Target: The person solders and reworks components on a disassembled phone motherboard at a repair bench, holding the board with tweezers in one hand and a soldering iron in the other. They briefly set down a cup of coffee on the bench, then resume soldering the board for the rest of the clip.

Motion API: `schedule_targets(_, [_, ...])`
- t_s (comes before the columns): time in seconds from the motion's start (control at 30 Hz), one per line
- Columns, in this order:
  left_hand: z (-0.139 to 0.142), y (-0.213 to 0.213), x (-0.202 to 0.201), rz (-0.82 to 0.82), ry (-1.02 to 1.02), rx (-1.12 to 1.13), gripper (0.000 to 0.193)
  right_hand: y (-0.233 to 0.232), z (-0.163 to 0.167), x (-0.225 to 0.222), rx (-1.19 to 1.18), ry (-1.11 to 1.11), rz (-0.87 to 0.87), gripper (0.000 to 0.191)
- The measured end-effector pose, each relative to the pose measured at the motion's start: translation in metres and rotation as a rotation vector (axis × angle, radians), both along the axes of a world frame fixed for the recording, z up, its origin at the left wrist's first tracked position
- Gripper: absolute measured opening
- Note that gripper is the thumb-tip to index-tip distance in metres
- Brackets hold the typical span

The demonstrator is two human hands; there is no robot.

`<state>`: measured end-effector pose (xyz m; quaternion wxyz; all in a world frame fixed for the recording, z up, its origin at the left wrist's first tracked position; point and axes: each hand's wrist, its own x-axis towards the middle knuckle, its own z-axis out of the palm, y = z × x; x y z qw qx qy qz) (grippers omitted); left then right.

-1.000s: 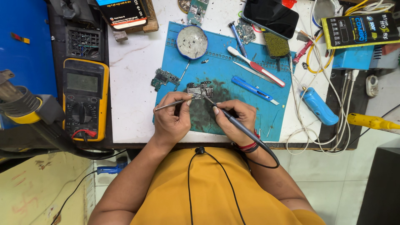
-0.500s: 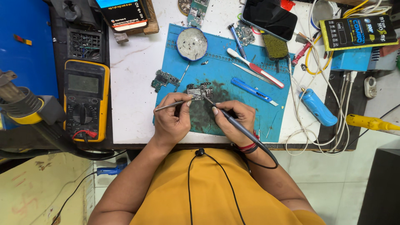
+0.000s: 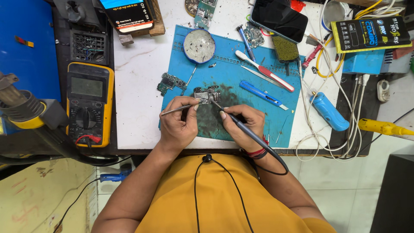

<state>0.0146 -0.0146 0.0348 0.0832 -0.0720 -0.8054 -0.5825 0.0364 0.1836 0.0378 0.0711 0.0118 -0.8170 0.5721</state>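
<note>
Seen from above, a person in a yellow shirt works at a white table (image 3: 138, 73). The left hand (image 3: 179, 125) pinches metal tweezers (image 3: 181, 108), tips on a small circuit board (image 3: 207, 94) lying on a blue mat (image 3: 258, 103). The right hand (image 3: 243, 127) grips a dark soldering iron (image 3: 246, 129) like a pen, its tip apparently touching the board. A yellow multimeter (image 3: 89, 103) sits at the left.

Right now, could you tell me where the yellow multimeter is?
In the head view, the yellow multimeter lies at the bench's left edge, left of the blue mat and the left hand.
</note>
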Motion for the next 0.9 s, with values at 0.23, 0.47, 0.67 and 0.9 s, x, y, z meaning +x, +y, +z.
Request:
schedule_targets(0.23, [-0.0006, -0.0009, 0.0001, 0.007, -0.028, 0.000, 0.010, -0.0004, 0.0012, -0.0012, -0.011, -0.010, 0.013, 0.010])
schedule_targets(0.47, [0.0001, -0.0006, 0.0010, -0.001, -0.011, -0.002, 0.011, -0.0008, 0.0014, -0.0008, -0.006, 0.002, 0.009, 0.010])
schedule_targets(0.67, [0.0005, -0.0006, 0.0003, -0.002, -0.013, 0.005, 0.011, -0.0011, -0.0010, 0.0000, -0.001, -0.016, -0.038, 0.010])
schedule_targets(0.9, [0.0006, -0.0009, -0.0001, -0.007, -0.015, -0.011, 0.010, -0.0012, -0.0011, 0.0007, -0.017, -0.018, 0.000, 0.012])
